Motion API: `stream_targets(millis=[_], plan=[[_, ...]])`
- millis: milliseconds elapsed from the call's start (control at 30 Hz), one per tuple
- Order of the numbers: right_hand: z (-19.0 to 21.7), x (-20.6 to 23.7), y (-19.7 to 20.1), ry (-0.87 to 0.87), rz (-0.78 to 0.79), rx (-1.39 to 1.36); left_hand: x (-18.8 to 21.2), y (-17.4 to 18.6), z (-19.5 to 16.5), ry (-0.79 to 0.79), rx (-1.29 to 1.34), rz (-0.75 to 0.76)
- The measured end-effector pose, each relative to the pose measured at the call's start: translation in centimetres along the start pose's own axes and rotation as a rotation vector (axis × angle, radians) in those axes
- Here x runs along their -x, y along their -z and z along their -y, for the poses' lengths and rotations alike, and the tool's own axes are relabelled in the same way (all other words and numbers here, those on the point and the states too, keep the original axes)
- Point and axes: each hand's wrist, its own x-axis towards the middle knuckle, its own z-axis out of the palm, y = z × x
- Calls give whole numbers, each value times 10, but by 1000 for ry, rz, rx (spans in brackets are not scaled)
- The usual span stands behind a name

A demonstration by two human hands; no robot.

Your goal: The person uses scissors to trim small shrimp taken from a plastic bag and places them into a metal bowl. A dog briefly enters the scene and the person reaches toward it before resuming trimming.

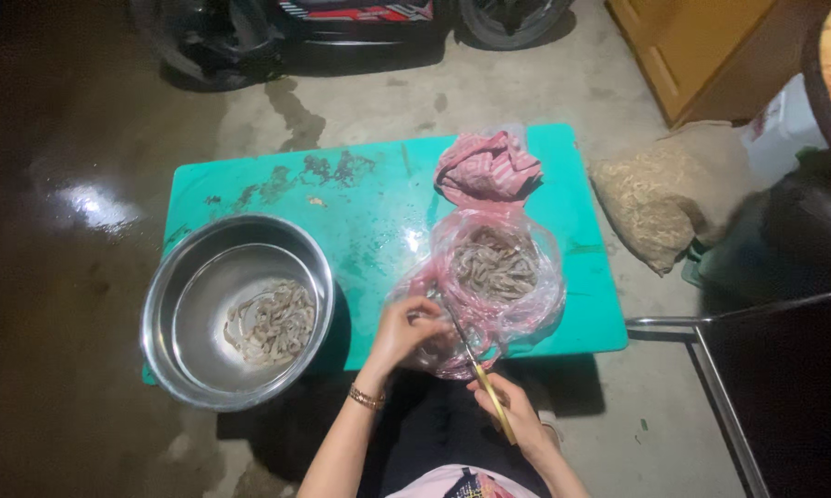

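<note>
Head view: left hand [406, 330], fingers curled, pinching small shrimp at near rim of clear plastic bag of shrimp [497, 267] on green desk [360, 212]; right hand [517, 415], fingers closed round yellow-handled scissors [478, 373], blades toward left hand; steel bowl [185, 304] of shrimp at desk's left; striped red bag [486, 166] behind

A clear plastic bag [517, 295] of grey raw shrimp [495, 263] is sitting open on the table, just right of centre. Yellow-handled scissors [478, 369] are angling at six o'clock — blades pointing toward eleven o'clock, touching the bag's near edge.
</note>
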Motion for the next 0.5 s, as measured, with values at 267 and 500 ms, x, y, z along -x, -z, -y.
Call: stream_targets(millis=[267, 500], plan=[[9, -7, -19, -97, 2, -22, 17, 2, 50, 92, 253, -50], [-7, -22, -13, -7, 12, 47, 14, 12, 78, 118, 264, -84]])
